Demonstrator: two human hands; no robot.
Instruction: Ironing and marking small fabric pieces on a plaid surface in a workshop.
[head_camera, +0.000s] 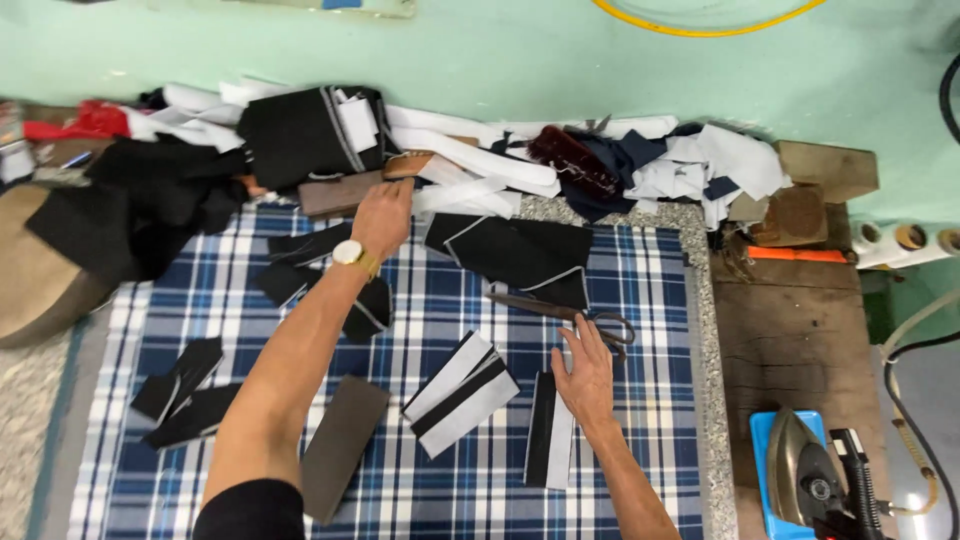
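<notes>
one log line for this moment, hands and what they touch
left hand: reaching to brown block at pile edge | right hand: flat by scissors, above black-white strip | surface: plaid cloth

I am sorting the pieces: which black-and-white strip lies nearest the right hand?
The narrow upright strip under the right hand; the wider angled one lies apart, further left.

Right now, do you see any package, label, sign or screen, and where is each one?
None that I can make out: only fabric pieces on the plaid cloth, scissors by the right hand, a brown block at the left hand, and an iron.
</notes>
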